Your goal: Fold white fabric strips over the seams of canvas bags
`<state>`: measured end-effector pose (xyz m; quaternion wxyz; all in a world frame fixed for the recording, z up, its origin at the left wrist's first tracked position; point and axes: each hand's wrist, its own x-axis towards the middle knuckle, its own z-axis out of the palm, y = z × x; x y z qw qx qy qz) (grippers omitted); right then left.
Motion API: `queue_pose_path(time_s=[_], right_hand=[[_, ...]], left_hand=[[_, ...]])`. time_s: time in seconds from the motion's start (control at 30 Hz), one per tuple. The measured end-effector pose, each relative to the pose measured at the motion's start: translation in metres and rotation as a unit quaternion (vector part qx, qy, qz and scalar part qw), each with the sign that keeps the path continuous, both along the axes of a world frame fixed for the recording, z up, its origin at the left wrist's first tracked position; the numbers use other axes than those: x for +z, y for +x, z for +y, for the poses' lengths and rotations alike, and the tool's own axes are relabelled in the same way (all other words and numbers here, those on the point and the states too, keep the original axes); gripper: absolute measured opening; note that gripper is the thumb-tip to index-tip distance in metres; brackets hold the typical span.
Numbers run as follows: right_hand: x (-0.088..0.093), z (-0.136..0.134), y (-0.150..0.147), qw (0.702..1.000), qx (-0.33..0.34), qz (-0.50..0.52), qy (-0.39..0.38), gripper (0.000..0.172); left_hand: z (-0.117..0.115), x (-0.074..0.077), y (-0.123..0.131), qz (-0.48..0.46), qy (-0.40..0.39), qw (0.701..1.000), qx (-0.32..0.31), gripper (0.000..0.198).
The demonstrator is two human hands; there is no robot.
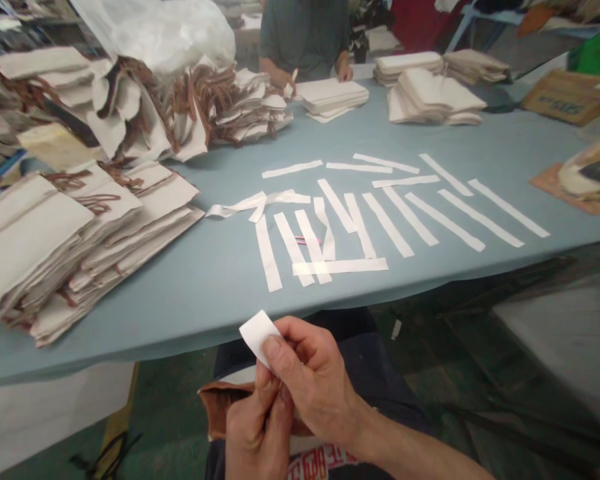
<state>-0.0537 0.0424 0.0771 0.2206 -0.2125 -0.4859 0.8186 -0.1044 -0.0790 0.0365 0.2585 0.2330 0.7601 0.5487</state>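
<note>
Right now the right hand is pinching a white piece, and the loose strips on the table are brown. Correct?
Wrong colour: the loose strips on the table are white, per the head view. The right hand is pinching a white piece.

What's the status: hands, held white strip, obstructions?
Right hand pinching flat white strip. Left hand curled just below, grip unclear. Strip's lower end hidden by hands; upper end uncovered. Brown-and-white, fabric-like piece partly behind left hand.
</note>
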Motion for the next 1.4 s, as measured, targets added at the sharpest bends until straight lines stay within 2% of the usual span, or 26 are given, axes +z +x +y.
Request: queue_pose_path(time_s=[0.2, 0.37, 0.43, 0.53, 0.63, 0.73, 0.83, 0.9, 1.0, 1.13, 1.23, 1.33, 1.4], right_hand=[[0.001, 0.003, 0.003, 1.0, 0.02, -0.007, -0.007, 0.05], [0.002, 0.005, 0.004, 1.0, 0.015, -0.008, 0.01, 0.042], [0.003, 0.007, 0.004, 0.999, 0.01, -0.015, 0.041, 0.035], [0.003, 0.011, 0.005, 0.998, 0.022, -0.017, 0.048, 0.033], [0.001, 0.016, 0.006, 0.998, 0.039, -0.021, 0.052, 0.04], [0.0, 0.021, 0.009, 0.992, 0.065, -0.033, 0.104, 0.042], [0.001, 0.027, 0.012, 0.984, 0.101, -0.044, 0.138, 0.038], [0.003, 0.032, 0.013, 0.982, 0.129, -0.058, 0.128, 0.036], [0.005, 0.04, 0.015, 0.977, 0.191, -0.071, 0.062, 0.042], [0.005, 0.048, 0.019, 0.967, 0.244, -0.068, 0.008, 0.046], [0.008, 0.051, 0.024, 0.97, 0.199, -0.106, 0.087, 0.035], [0.013, 0.051, 0.027, 0.952, 0.151, -0.142, 0.224, 0.022], [0.017, 0.052, 0.029, 0.936, 0.152, -0.145, 0.284, 0.02]], left_hand=[[-0.007, -0.004, 0.001, 0.011, -0.028, 0.999, -0.02, 0.027], [-0.004, 0.0, 0.0, 0.004, -0.059, 0.998, -0.026, 0.036], [-0.004, -0.001, 0.002, -0.006, -0.066, 0.998, -0.006, 0.04], [-0.01, -0.005, 0.002, -0.054, -0.074, 0.994, 0.068, 0.047], [-0.019, -0.004, -0.008, -0.108, -0.083, 0.985, 0.102, 0.055], [-0.02, 0.005, -0.028, -0.102, -0.064, 0.989, 0.089, 0.06], [-0.013, 0.014, -0.043, -0.102, -0.032, 0.992, 0.074, 0.061], [-0.005, 0.017, -0.046, -0.099, -0.005, 0.994, 0.052, 0.058], [0.002, 0.019, -0.044, -0.083, 0.045, 0.995, 0.014, 0.055], [0.004, 0.024, -0.04, -0.101, 0.047, 0.993, 0.03, 0.055], [0.005, 0.029, -0.043, -0.116, 0.035, 0.993, 0.003, 0.044], [0.009, 0.035, -0.045, -0.157, 0.02, 0.987, -0.02, 0.06], [0.012, 0.039, -0.043, -0.201, 0.006, 0.979, -0.016, 0.062]])
